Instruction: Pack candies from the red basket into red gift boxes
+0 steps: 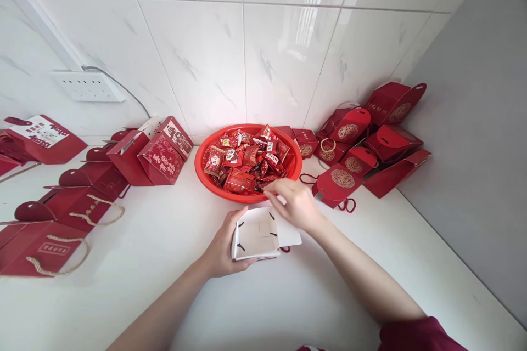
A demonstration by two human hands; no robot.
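Left forearm and right forearm reach in nearest the camera. Far left, red gift boxes stand in a row. The left hand curls its fingers round an open gift box, probably to steady it mouth-up below the basket: white inside, dark cord ends showing, flap out rightward. Red-wrapped sweets fill the basket. The right hand's fingers bend close together by its rim; whether they pinch anything, I cannot tell. More boxes crowd rightward.
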